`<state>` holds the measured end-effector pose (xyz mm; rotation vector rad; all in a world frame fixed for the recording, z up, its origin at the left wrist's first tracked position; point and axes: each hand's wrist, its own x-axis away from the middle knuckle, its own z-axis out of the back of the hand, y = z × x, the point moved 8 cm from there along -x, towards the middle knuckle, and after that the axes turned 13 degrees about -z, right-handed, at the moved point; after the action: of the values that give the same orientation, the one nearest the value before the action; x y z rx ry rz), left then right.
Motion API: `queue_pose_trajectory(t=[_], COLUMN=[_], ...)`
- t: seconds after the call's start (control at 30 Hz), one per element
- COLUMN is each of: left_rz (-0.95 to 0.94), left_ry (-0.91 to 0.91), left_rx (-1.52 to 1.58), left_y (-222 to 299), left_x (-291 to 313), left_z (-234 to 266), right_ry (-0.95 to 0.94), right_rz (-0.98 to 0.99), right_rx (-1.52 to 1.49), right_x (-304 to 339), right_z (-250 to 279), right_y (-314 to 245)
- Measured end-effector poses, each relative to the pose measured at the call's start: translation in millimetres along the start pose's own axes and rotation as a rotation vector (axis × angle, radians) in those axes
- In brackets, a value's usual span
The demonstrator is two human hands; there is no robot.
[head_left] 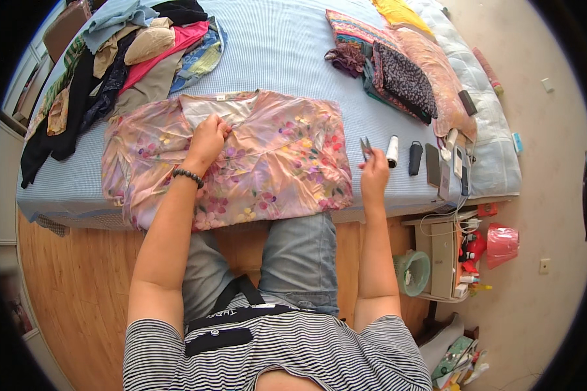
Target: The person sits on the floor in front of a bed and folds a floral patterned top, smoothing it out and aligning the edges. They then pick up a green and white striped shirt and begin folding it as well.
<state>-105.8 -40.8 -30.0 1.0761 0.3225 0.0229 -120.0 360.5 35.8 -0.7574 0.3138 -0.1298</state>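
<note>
A pink and lilac floral top (287, 169) lies spread out on the bed's edge in front of me, its neckline at the far side. My left hand (209, 138) is closed in a pinch on the top's fabric just below the neck opening. To the right of the garment, my right hand (374, 171) grips a small pair of scissors (365, 146). Their blades point away from me and stand slightly apart, clear of the cloth. A white cylinder (392, 150) with a dark end sits right beside that hand.
A heap of mixed clothes (130, 58) covers the bed's far left. Folded patterned clothes (404, 81) and a pink pillow (430, 72) occupy the far right. A black folded umbrella (415, 158) and a phone (432, 165) lie at right, above a green bin (412, 272) and a nightstand (442, 260).
</note>
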Motion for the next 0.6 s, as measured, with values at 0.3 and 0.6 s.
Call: queue_pose_trajectory(t=[0.3,0.6], left_rz=[-0.037,-0.081], left_ry=[-0.005,0.046], left_rx=[-0.148,-0.125], left_y=[18.8,18.5], left_x=[4.1,6.8], left_z=[0.5,4.3], right_ry=[-0.32,-0.246], right_rz=[0.345,0.404], right_rx=[-0.07,0.098], right_x=[72.5,81.3], right_z=[-143.9,-167.1], right_y=[-162.9,-183.1])
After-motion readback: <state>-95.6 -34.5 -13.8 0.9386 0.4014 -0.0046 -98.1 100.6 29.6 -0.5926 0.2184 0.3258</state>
